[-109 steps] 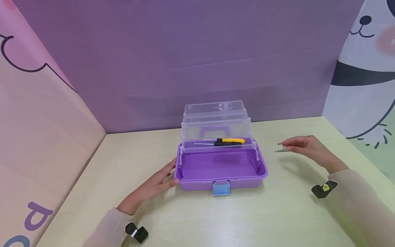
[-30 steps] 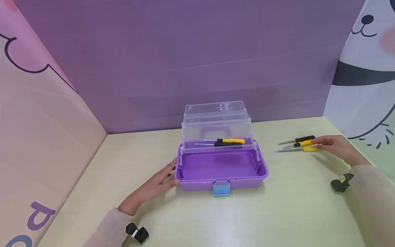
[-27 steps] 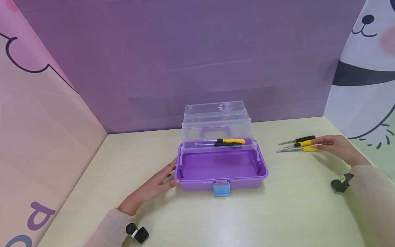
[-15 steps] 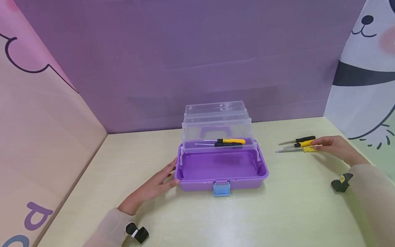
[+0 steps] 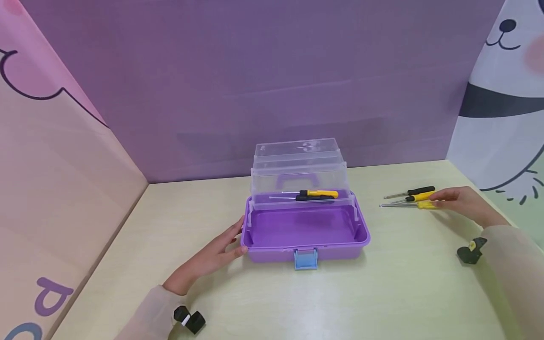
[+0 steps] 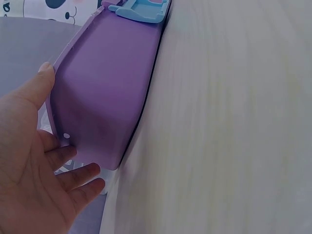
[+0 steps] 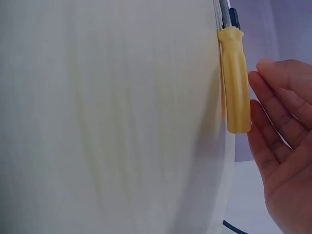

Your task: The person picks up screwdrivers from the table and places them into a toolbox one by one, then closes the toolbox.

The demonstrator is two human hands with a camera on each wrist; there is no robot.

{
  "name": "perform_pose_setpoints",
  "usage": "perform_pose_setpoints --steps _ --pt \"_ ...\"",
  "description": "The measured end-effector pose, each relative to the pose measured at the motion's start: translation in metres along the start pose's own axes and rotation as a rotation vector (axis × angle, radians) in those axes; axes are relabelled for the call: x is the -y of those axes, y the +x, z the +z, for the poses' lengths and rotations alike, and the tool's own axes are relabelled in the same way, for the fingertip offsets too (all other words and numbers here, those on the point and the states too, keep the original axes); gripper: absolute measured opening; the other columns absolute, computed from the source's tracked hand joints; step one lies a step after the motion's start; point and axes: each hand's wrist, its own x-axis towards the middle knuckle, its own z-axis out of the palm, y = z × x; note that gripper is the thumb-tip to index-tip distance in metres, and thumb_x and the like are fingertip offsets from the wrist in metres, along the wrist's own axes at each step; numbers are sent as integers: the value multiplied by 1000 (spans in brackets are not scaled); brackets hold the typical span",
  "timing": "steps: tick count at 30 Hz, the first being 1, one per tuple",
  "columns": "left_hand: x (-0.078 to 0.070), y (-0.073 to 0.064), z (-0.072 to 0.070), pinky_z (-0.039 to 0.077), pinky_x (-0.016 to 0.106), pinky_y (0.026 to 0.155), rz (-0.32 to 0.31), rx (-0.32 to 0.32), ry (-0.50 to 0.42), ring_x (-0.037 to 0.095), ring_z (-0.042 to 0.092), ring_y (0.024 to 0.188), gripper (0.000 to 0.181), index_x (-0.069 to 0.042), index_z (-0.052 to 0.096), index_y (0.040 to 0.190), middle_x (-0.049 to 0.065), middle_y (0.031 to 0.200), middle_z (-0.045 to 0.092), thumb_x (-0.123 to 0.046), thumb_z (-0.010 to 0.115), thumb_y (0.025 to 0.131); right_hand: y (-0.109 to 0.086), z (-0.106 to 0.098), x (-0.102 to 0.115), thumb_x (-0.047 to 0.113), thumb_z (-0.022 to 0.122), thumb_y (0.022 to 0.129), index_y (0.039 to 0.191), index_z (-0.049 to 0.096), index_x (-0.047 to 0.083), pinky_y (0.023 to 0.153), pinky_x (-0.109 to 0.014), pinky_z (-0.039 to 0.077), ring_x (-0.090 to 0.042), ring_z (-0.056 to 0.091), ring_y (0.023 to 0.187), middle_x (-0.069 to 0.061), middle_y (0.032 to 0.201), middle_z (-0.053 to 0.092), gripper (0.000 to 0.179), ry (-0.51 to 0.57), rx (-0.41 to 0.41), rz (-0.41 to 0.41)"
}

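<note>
In the head view my left hand (image 5: 218, 250) rests at the left end of a purple toolbox (image 5: 306, 255). The left wrist view has its thumb touching the rim and loose fingers by the end wall (image 6: 92, 92). My right hand (image 5: 461, 202) is at the handle ends of three screwdrivers on the table. Nearest is a yellow-handled screwdriver (image 5: 425, 205), its handle (image 7: 236, 83) beside my fingertips in the right wrist view. Behind it lie another yellow-handled screwdriver (image 5: 418, 197) and a black-handled screwdriver (image 5: 420, 191). My fingers are not wrapped round any handle.
The toolbox's clear tiers (image 5: 299, 165) stand raised at the back. One holds a yellow screwdriver (image 5: 320, 193) and a black screwdriver (image 5: 314, 199). A blue latch (image 5: 306, 259) hangs at the front. A purple backdrop (image 5: 272, 85) rises behind the table (image 5: 272, 302).
My right hand moved right from the screwdrivers' shafts to their handle ends, then stayed there. Lately the nearest screwdriver's tip shifted slightly toward the others. My left hand stayed at the toolbox.
</note>
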Motion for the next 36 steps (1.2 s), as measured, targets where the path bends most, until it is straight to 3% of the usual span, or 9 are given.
perform_pose_setpoints --steps 10,24,30,34,36 --pt "-1 -1 0 31 56 107 14 1 -12 38 22 140 74 -16 4 153 14 157 10 -21 52 98 5 3 -2 15 67 88 107 65 -10 68 -12 46 14 47 79 -8 97 70 31 -34 8 -48" --pt "-5 -2 0 31 56 107 10 -3 -10 37 21 140 74 -16 4 153 15 157 10 -21 53 97 5 5 3 11 68 86 113 61 -12 67 -15 47 5 48 79 -26 108 63 37 -60 84 -14" --pt "-4 -2 -1 31 56 107 18 -3 -6 37 21 140 74 -15 4 153 16 157 12 -21 53 97 6 4 4 9 68 85 113 61 -11 69 -18 48 -15 54 87 -27 110 61 36 -85 101 16" --pt "-2 -1 -1 31 56 107 20 -1 3 37 21 140 74 -15 4 153 16 156 13 -21 53 97 7 5 4 7 69 84 112 60 -12 76 -28 50 -32 54 94 -29 108 60 36 -84 108 43" --pt "-1 -1 -1 31 56 107 20 0 6 36 21 140 75 -15 3 153 16 156 13 -21 53 97 7 5 4 8 69 83 112 60 -12 76 -30 50 -35 54 94 -29 108 60 36 -85 106 46"
